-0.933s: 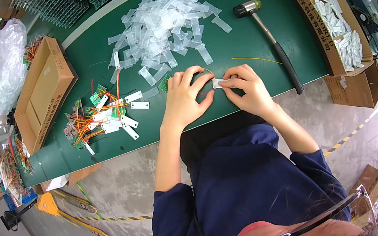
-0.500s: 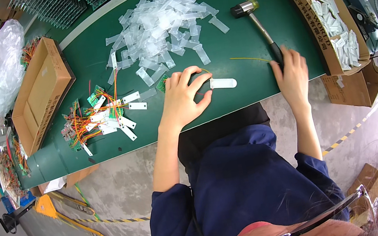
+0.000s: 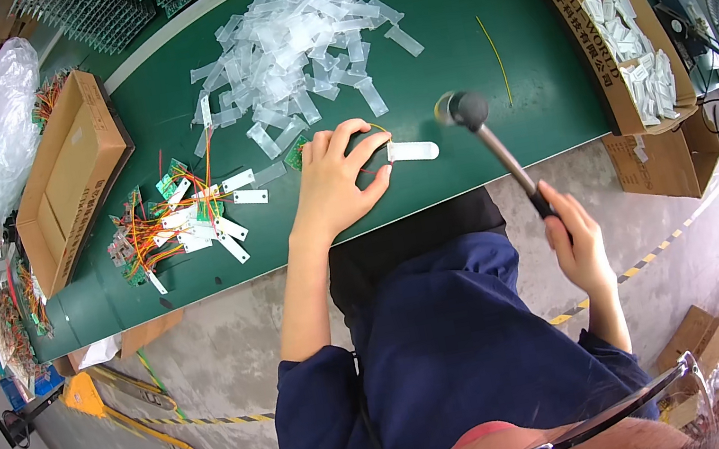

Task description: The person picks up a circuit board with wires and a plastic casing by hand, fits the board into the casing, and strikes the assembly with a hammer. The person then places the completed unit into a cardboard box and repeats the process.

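The left hand (image 3: 335,181) is resting on the green counter (image 3: 467,71) near the middle of the frame, its fingers (image 3: 371,179) spread and pressing down on one end of a small white plastic strip (image 3: 412,151) with a red wire looping under the palm — the strip is lying flat, pointing toward the right. The right hand (image 3: 574,240) is sitting at the lower right, off the counter's edge, fingers clenched around the dark handle of a hammer (image 3: 492,148); the hammer's head is hovering, blurred, just above and to the right of the strip. A heap of clear plastic sleeves (image 3: 299,47) is lying in the upper middle. A cluster of white strips with orange and green wires (image 3: 181,222) is lying to the left, beside an open cardboard tray (image 3: 73,179). A cardboard box of white parts (image 3: 618,25) is standing at the upper right.
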A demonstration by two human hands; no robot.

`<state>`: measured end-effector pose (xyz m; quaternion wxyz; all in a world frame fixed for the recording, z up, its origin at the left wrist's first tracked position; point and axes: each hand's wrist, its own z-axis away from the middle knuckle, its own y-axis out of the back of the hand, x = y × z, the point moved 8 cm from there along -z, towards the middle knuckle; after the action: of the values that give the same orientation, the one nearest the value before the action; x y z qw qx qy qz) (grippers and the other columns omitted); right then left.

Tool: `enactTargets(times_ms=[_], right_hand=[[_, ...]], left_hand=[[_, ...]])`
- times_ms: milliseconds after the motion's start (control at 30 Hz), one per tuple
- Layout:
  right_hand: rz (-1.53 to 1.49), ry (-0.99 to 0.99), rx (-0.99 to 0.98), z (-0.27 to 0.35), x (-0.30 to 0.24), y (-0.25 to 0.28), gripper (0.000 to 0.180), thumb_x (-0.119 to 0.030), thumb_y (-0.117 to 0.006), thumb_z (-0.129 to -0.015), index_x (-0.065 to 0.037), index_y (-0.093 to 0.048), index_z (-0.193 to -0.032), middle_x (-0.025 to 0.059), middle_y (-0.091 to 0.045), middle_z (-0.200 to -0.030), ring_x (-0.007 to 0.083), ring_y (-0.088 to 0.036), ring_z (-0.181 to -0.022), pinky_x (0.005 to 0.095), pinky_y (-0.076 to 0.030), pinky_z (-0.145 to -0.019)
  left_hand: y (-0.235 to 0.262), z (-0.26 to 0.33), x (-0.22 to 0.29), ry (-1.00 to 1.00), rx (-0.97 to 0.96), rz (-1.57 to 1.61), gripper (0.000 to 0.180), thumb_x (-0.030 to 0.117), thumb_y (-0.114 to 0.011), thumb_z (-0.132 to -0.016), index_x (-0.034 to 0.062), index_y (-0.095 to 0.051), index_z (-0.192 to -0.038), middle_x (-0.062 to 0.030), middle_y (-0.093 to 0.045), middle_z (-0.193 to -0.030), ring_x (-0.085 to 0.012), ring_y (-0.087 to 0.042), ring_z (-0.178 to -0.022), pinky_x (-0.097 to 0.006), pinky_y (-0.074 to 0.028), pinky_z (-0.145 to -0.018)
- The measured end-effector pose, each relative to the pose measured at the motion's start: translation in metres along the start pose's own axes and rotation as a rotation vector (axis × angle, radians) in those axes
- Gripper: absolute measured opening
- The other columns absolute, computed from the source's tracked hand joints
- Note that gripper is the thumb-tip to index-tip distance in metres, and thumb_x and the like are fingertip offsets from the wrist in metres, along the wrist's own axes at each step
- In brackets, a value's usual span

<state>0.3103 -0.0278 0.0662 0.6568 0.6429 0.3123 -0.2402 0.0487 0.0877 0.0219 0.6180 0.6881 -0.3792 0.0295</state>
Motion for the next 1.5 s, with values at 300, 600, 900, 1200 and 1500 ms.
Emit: enactTargets(times_ms=[300, 600, 900, 1200, 1500], right_hand=[[0.026, -0.052, -0.208, 0.006, -0.012, -0.018, 0.045, 0.002, -0.056, -0.091, -0.003, -0.051, -0.136, 0.0142, -0.056, -0.09, 0.0301, -0.059, -0.071, 0.0327, -0.049, -0.065], [-0.064, 0.107, -0.104, -0.002, -0.042, -0.015, 0.046, -0.001, -0.055, -0.093, -0.008, -0.05, -0.137, 0.0142, -0.057, -0.092, 0.0323, -0.06, -0.072, 0.0315, -0.05, -0.067], [0.017, 0.091, -0.029, -0.016, -0.02, -0.023, 0.046, -0.001, -0.055, -0.093, -0.008, -0.05, -0.138, 0.0142, -0.057, -0.093, 0.0304, -0.061, -0.074, 0.0308, -0.05, -0.068], [0.41, 0.058, 0.398, -0.092, 0.023, -0.006, 0.04, -0.006, -0.057, -0.093, -0.009, -0.055, -0.133, 0.0122, -0.057, -0.094, 0.0271, -0.059, -0.079, 0.0347, -0.049, -0.074], [0.604, 0.21, 0.545, -0.104, 0.011, -0.007, 0.032, -0.01, -0.065, -0.086, -0.011, -0.065, -0.117, 0.0114, -0.058, -0.096, 0.0294, -0.056, -0.093, 0.0406, -0.046, -0.082]], left_hand=[[0.0, -0.001, 0.003, -0.016, 0.013, 0.001, 0.036, 0.025, -0.071, -0.077, 0.0215, -0.067, -0.112, 0.0023, -0.054, -0.119, -0.0242, -0.048, -0.102, -0.039, -0.037, -0.092], [0.003, 0.001, 0.002, -0.028, 0.025, -0.002, 0.034, 0.027, -0.069, -0.078, 0.0201, -0.066, -0.111, 0.0018, -0.053, -0.118, -0.0243, -0.049, -0.101, -0.038, -0.039, -0.089], [0.001, -0.001, -0.001, -0.011, 0.016, 0.022, 0.036, 0.024, -0.072, -0.076, 0.0174, -0.067, -0.111, 0.0021, -0.054, -0.119, -0.0237, -0.049, -0.102, -0.038, -0.038, -0.092], [0.001, 0.0, 0.002, -0.028, 0.024, 0.002, 0.037, 0.024, -0.073, -0.076, 0.0204, -0.067, -0.112, 0.0018, -0.055, -0.118, -0.0236, -0.049, -0.103, -0.038, -0.038, -0.091], [0.002, -0.002, 0.002, -0.058, 0.044, -0.047, 0.038, 0.023, -0.074, -0.075, 0.0201, -0.066, -0.113, 0.0008, -0.055, -0.118, -0.0243, -0.049, -0.103, -0.039, -0.039, -0.088]])
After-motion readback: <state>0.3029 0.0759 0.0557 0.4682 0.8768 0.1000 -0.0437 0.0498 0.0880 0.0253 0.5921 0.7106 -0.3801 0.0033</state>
